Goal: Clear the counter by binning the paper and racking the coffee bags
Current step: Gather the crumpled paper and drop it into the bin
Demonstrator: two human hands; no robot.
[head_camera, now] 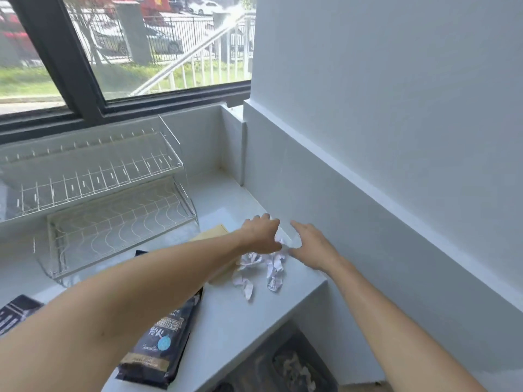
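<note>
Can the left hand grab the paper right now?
Probably yes. The left hand is already over the crumpled paper near the counter edge, fingers spread, and nothing sits between them. The right hand reaches in beside it, leaving room.

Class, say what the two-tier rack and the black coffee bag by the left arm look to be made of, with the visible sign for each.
Two-tier rack: thin metal wire, pale glossy coating or plating, shown by slim welded rods and see-through grid. Black coffee bag: probably plastic or foil laminate, slightly shiny, with printed label and soft creases; exact film unclear.
</note>
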